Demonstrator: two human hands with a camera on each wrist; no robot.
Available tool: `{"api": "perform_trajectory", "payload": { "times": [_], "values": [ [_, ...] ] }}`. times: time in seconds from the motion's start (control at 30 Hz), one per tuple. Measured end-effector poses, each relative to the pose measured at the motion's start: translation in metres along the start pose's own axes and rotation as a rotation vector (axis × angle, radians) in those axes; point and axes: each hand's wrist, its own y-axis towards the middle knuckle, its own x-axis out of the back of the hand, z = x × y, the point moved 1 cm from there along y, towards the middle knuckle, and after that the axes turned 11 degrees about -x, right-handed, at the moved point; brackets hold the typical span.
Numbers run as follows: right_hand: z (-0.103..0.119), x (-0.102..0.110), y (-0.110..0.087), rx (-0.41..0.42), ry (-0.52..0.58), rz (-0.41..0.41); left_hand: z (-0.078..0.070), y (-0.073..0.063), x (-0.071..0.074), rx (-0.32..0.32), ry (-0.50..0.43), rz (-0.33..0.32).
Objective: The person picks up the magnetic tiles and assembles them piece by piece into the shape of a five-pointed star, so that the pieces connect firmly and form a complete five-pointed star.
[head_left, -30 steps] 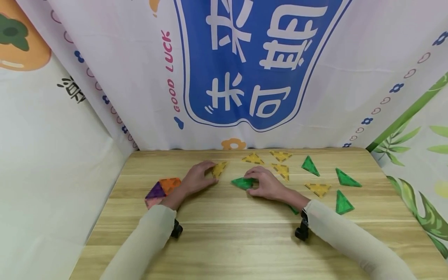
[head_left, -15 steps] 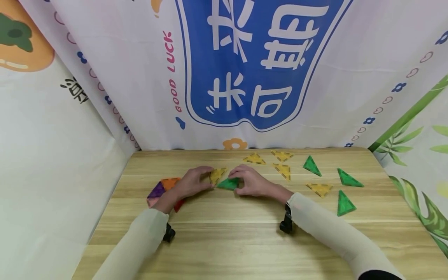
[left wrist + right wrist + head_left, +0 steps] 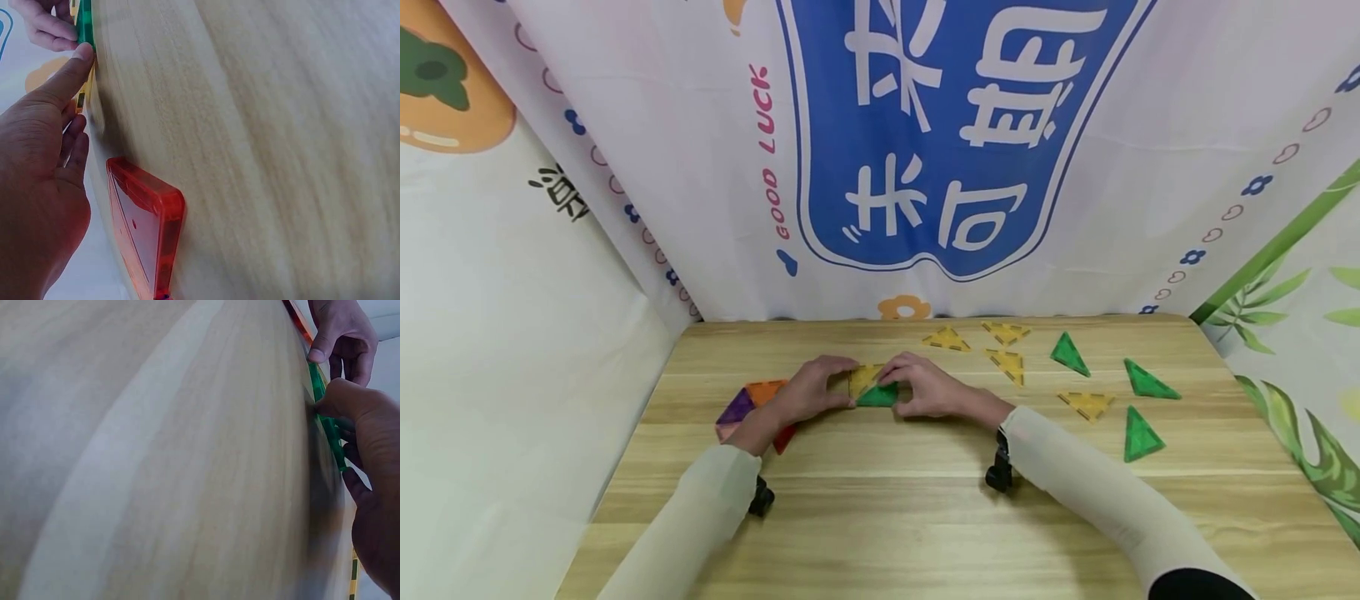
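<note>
Centrally, on a wooden table [image 3: 880, 525], two triangular tiles lie edge to edge between a person's hands. The left hand [image 3: 808, 392] has thumb and fingers curved round the left side of a translucent yellow triangle [image 3: 861, 379]. The right hand [image 3: 934, 390] pinches a green triangle [image 3: 877, 398], which sits along the yellow one's slanted edge, nearer the person. Near the left forearm, orange [image 3: 766, 393], purple [image 3: 736, 407], pink [image 3: 726, 432] and red tiles [image 3: 784, 437] form a cluster, partly hidden by the arm. Beyond and to the right of the right hand lie four loose yellow triangles [image 3: 1086, 406] and three loose green triangles [image 3: 1142, 435], spaced apart. Behind the table hangs a white cloth [image 3: 722, 208] with a blue panel [image 3: 925, 212] bearing white characters.
</note>
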Motion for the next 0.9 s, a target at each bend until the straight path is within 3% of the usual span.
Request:
{"api": "perform_trajectory", "payload": {
  "times": [0.27, 0.43, 0.7, 0.9],
  "values": [
    [-0.003, -0.007, 0.008, -0.035, 0.026, -0.001, 0.003, -0.005, 0.003, 0.027, -0.022, 0.022],
    [-0.006, -0.002, 0.002, -0.029, 0.016, -0.021, 0.003, -0.002, 0.004, 0.037, -0.004, 0.04],
    [-0.012, 0.022, -0.033, -0.032, 0.0, -0.055, -0.007, 0.016, 0.004, 0.062, -0.004, 0.068],
    [-0.018, 0.042, -0.069, -0.051, 0.014, -0.091, -0.017, 0.038, -0.003, 0.02, 0.009, 0.08]
  ]
}}
